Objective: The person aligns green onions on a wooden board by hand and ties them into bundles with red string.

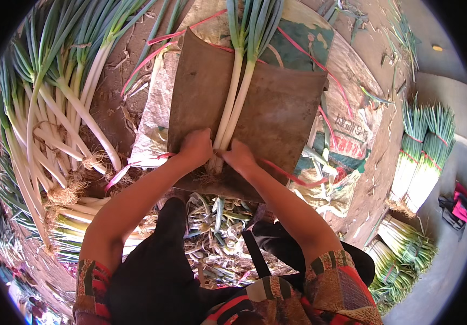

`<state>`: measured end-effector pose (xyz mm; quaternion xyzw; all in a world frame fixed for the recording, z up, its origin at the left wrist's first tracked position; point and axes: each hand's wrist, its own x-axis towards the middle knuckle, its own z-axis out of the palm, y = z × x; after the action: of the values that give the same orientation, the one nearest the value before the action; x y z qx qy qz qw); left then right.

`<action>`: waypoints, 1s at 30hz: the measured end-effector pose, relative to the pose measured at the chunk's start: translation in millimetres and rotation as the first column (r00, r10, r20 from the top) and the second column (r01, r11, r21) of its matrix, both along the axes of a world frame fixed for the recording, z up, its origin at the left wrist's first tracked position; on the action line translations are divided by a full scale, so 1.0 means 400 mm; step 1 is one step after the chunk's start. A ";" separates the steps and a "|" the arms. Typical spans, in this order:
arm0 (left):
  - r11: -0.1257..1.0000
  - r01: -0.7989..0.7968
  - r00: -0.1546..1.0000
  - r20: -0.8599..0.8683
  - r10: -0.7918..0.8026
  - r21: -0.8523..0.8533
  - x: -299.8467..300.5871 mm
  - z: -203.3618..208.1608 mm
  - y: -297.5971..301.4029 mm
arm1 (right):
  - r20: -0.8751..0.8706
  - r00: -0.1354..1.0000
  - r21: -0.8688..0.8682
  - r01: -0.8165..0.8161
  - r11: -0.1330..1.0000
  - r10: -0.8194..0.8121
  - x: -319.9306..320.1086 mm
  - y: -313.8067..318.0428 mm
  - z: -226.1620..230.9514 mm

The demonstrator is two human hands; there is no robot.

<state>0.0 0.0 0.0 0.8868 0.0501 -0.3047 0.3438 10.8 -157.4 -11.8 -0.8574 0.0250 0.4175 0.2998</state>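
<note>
Stalk pair: two long green onions [238,103], centre of frame, laid along a dark brown sheet [282,111]; leaves run off toward the top edge, root tufts [208,177] just below the hands.
Left hand [196,144]: curled, fingers closed on the pale base from its left side; pressure cannot be told.
Right hand [238,155]: likewise closed on the base, from the right; exact finger placement partly hidden.
Base-end work: judged best done with one hand steadying while the other picks at outer skin, short pulls, no twisting of the white shaft.
Sheet support: keep shafts flat on it; lifting the base could bend the slim stalks at the green joint.
Pink strap [306,181]: lies near the right forearm, right of centre; best kept from snagging.
Loose pile [74,116]: upper left, roots toward lower frame.
</note>
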 end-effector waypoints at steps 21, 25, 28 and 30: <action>0.995 -0.089 0.971 0.228 0.076 0.047 -0.037 -0.042 0.000 | 0.177 0.935 0.209 0.268 0.941 -0.306 0.231 0.037 -0.065; 0.983 -0.183 0.974 0.133 0.181 0.000 -0.043 -0.026 -0.008 | 0.227 0.972 0.012 0.058 0.998 -0.059 0.244 0.017 -0.056; 0.973 -0.220 0.956 0.182 0.228 -0.066 -0.049 -0.050 0.003 | 0.251 0.967 0.048 0.033 0.998 -0.044 0.244 0.031 -0.055; 0.957 -0.280 0.953 0.095 0.286 -0.072 -0.048 -0.056 -0.005 | 0.275 0.960 0.043 0.051 0.998 -0.061 0.227 0.022 -0.083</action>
<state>-19.2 -2.1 -22.2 0.8749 0.1501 -0.2067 0.4114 101.8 -148.8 -45.0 -0.9007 -0.0003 0.2857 0.3273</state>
